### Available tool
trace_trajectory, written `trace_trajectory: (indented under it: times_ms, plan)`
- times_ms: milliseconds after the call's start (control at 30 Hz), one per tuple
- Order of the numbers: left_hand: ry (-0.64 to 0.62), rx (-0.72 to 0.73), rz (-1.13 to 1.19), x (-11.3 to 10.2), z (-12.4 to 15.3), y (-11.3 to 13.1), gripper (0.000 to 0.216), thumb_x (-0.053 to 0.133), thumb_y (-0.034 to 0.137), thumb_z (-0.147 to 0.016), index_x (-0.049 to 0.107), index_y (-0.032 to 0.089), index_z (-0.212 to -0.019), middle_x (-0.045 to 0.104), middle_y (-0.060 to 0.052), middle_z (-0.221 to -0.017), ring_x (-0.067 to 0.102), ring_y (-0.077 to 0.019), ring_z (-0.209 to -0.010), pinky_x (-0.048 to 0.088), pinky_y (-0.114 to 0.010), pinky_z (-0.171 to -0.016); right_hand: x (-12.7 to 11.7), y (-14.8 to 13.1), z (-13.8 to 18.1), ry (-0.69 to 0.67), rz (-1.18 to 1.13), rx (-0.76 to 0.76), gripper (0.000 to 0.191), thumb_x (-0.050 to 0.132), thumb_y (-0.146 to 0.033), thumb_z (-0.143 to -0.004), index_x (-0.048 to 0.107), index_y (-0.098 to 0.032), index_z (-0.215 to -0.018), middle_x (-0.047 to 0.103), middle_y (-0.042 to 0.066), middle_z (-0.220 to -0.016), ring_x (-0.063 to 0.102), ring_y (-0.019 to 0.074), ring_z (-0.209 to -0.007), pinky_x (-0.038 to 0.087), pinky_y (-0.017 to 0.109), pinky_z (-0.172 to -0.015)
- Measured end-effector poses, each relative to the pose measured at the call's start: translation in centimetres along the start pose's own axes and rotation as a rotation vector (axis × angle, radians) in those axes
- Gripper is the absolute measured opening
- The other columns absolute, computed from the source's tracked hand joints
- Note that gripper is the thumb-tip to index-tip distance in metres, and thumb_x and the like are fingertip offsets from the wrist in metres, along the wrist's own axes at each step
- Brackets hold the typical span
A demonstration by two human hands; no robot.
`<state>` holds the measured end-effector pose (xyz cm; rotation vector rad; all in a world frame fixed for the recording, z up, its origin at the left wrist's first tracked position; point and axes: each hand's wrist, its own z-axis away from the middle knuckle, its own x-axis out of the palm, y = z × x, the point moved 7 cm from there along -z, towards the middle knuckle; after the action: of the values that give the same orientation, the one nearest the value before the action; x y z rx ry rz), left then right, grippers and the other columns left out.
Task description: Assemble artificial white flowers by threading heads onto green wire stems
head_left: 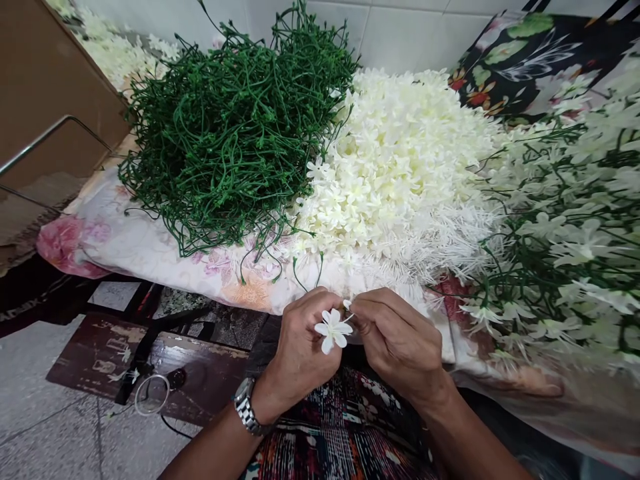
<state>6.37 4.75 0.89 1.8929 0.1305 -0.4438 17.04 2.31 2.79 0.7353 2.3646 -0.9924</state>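
Note:
My left hand (311, 337), with a metal watch on its wrist, is closed around an artificial flower stem. A white flower (333, 330) on it shows in front of the fingers, and green stem tips (307, 273) poke out above the hand. Close beside it, my right hand (400, 333) pinches a small white petal piece (347, 305) between thumb and forefinger; its exact shape is mostly hidden. Ahead lie a heap of green plastic stems (240, 127) and a pile of loose cream-white blossoms (395, 160). Thin white stamen pieces (440, 243) lie at the pile's front.
A floral cloth (140, 247) covers the work surface. Stems bearing white flowers (575, 247) are heaped at the right. A cardboard box (55, 73) stands at the left beside a metal wire frame (45, 141). Below is a worn brown wooden bench (200, 373).

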Motion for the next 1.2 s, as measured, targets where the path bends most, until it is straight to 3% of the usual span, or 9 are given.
trace_trajectory:
  times_ms: [300, 600, 933, 1200]
  plan:
    - [-0.103, -0.174, 0.087, 0.1, 0.0, -1.0, 0.012, 0.049, 0.008, -0.072, 0.057, 0.017, -0.069, 0.055, 0.002, -0.063, 0.05, -0.0112, -0.058, 0.039, -0.021, -0.053, -1.1, 0.3, -0.4, 0.045, -0.088, 0.048, 0.012, 0.053, -0.006, -0.081, 0.058, -0.016, -0.08, 0.059, 0.003, -0.068, 0.058, 0.0119, -0.063, 0.05, 0.023, -0.054]
    - [-0.099, -0.331, 0.24, 0.0, -0.1, -0.9, 0.011, 0.05, 0.014, -0.071, 0.054, 0.016, -0.062, 0.048, 0.003, -0.057, 0.044, -0.0104, -0.055, 0.037, -0.021, -0.051, -1.3, -0.1, -0.3, 0.034, -0.143, 0.068, 0.014, 0.05, -0.007, -0.082, 0.058, -0.016, -0.087, 0.059, 0.004, -0.076, 0.058, 0.0134, -0.069, 0.051, 0.026, -0.059]
    - [-0.021, -0.488, 0.445, 0.7, 0.5, -2.3, 0.007, 0.057, 0.023, -0.068, 0.057, 0.016, -0.066, 0.04, 0.006, -0.05, 0.035, -0.0076, -0.046, 0.032, -0.02, -0.044, -1.3, -0.2, -0.4, 0.094, -0.106, 0.06, 0.014, 0.048, -0.005, -0.082, 0.055, -0.017, -0.085, 0.057, 0.003, -0.072, 0.057, 0.0133, -0.067, 0.05, 0.025, -0.058]
    - [0.05, -0.46, 0.507, 1.9, 0.0, -3.4, 0.012, 0.055, 0.019, -0.07, 0.053, 0.016, -0.059, 0.035, 0.006, -0.051, 0.028, -0.0058, -0.046, 0.023, -0.019, -0.041, -1.4, 0.1, -0.6, 0.153, 0.001, 0.003, 0.014, 0.047, -0.004, -0.083, 0.055, -0.015, -0.083, 0.057, 0.004, -0.069, 0.055, 0.0125, -0.064, 0.05, 0.023, -0.057]
